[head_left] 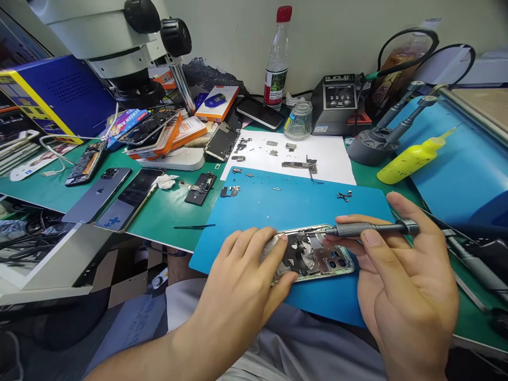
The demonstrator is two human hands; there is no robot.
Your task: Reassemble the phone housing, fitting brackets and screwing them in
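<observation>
An opened phone frame [317,257] with bare metal insides lies on a blue work mat [286,206] near the desk's front edge. My left hand [238,286] rests on the frame's left end, fingers curled over it and holding it down. My right hand [405,286] pinches a slim grey screwdriver [369,228] that lies almost level, its tip pointing left above the frame's upper edge. Small screws and a tiny black part [344,196] lie loose on the mat.
A white sheet [317,151] carries a logic board and small parts. Phones [99,193], screens and orange boxes [174,132] crowd the left under a microscope [119,37]. At the back stand a bottle [278,58], glass jar, soldering station [337,103]; a yellow squeeze bottle [413,157] lies right.
</observation>
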